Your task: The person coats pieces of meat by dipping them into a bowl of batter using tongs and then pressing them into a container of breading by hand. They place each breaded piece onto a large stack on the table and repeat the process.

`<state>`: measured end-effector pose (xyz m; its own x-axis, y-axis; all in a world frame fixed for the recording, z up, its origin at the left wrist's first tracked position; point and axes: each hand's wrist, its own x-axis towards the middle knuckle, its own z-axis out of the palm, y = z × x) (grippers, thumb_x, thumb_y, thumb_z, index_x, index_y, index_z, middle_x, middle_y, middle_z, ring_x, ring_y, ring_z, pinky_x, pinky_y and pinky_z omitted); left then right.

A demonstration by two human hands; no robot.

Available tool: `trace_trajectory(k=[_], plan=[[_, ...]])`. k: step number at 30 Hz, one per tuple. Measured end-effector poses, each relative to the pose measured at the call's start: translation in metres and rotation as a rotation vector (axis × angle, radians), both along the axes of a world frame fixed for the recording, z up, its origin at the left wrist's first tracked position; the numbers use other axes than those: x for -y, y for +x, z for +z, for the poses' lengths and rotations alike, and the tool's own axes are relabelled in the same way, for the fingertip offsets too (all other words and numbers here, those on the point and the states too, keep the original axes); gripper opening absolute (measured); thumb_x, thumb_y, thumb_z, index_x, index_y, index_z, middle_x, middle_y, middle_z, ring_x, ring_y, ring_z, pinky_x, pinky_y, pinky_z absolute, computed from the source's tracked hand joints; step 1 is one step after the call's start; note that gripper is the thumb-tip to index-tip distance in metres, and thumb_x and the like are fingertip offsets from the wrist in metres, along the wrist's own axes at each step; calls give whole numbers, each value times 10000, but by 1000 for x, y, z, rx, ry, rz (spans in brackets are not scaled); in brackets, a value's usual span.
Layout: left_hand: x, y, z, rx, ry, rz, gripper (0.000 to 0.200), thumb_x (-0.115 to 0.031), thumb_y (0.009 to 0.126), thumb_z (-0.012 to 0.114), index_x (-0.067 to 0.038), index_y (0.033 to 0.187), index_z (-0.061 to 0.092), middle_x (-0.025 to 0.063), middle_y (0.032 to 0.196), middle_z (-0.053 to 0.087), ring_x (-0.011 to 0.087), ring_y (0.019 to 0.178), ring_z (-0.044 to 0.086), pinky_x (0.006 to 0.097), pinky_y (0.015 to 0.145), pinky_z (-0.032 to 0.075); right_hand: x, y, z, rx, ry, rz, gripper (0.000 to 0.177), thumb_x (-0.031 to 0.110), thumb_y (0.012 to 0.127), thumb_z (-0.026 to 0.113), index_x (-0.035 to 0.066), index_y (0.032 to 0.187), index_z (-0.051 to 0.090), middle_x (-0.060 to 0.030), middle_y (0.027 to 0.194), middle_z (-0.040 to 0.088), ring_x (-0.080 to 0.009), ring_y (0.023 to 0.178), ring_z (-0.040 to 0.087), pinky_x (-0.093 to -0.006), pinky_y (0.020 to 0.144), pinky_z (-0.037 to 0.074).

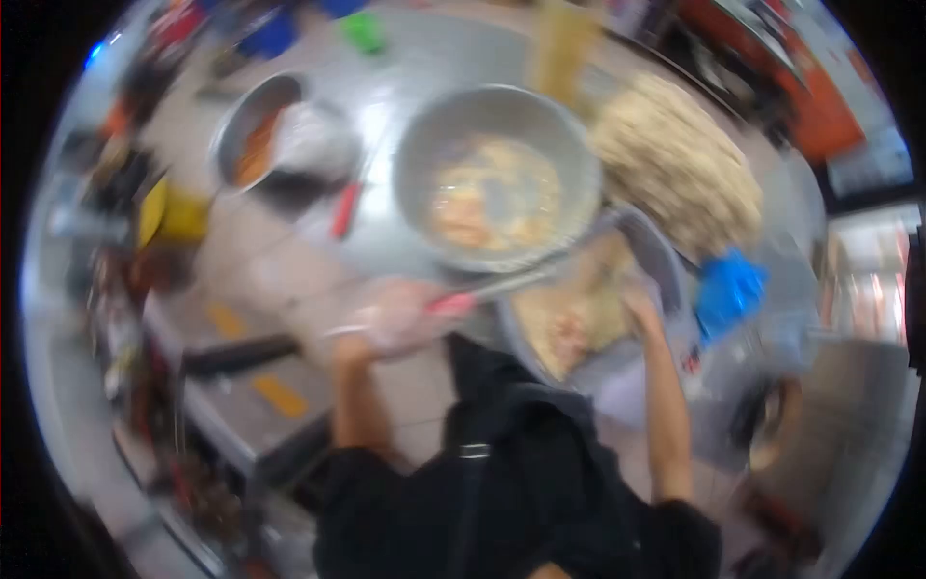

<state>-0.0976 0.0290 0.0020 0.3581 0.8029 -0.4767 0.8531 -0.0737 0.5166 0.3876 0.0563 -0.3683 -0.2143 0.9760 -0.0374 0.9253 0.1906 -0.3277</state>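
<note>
My left hand [400,314], in a clear plastic glove, is closed around the red handle of a long metal utensil [516,282]. Blur hides what kind of utensil it is. Its metal part reaches right, between a large metal bowl [410,217] and a grey tub [666,253]. Pale yellowish food with a pinkish lump [569,333] lies in the tub. My right hand [637,299] is at the tub's right inner side, its fingers smeared by motion. Some pale, wet-looking food [463,217] is in the bowl.
Right of the bowl lies a big pale heap [675,164], with a blue bag [730,294] below it. A metal pot [229,145] holding orange-red food stands at left on the metal table [424,58]. Near it lies a red-handled tool [344,210]. Stools [246,386] stand lower left.
</note>
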Motion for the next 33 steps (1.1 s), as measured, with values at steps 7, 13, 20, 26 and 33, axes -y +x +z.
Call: trace_trajectory(k=[7, 13, 20, 26, 33], plan=[[43, -15, 26, 60, -86, 236, 513, -549, 935, 516, -86, 1004, 727, 192, 997, 690, 371, 967, 641, 461, 844, 492, -14, -83, 69, -659, -447, -228, 217, 178, 942, 537, 4, 1030, 631, -72, 878, 626, -241, 828, 583, -402, 737, 466], [56, -17, 18, 112, -172, 278, 518, -530, 941, 495, -70, 1010, 723, 194, 992, 683, 373, 986, 629, 455, 850, 479, -27, -110, 102, -732, -667, -223, 258, 192, 954, 523, -9, 1090, 610, -104, 983, 607, -246, 923, 566, -402, 814, 446], [65, -19, 29, 121, -134, 335, 522, -513, 932, 489, -52, 990, 727, 202, 932, 687, 376, 918, 647, 465, 811, 492, -36, -148, 117, -808, -723, -201, 312, 209, 968, 508, -24, 1160, 587, -141, 1106, 584, -252, 1033, 545, -401, 903, 423], [66, -19, 29, 97, -57, 303, 530, -546, 943, 506, -63, 980, 720, 206, 946, 687, 399, 904, 642, 470, 808, 500, -41, -175, 134, -915, -780, -187, 360, 223, 981, 494, -37, 1220, 566, -172, 1211, 565, -258, 1127, 527, -400, 980, 403], [69, -14, 15, 181, 72, 345, 418, -472, 936, 584, -85, 1016, 720, 187, 879, 696, 386, 804, 658, 441, 733, 508, -34, -153, 217, -985, -1030, -304, 419, 239, 995, 478, -52, 1289, 543, -209, 1334, 543, -264, 1238, 507, -400, 1070, 380]])
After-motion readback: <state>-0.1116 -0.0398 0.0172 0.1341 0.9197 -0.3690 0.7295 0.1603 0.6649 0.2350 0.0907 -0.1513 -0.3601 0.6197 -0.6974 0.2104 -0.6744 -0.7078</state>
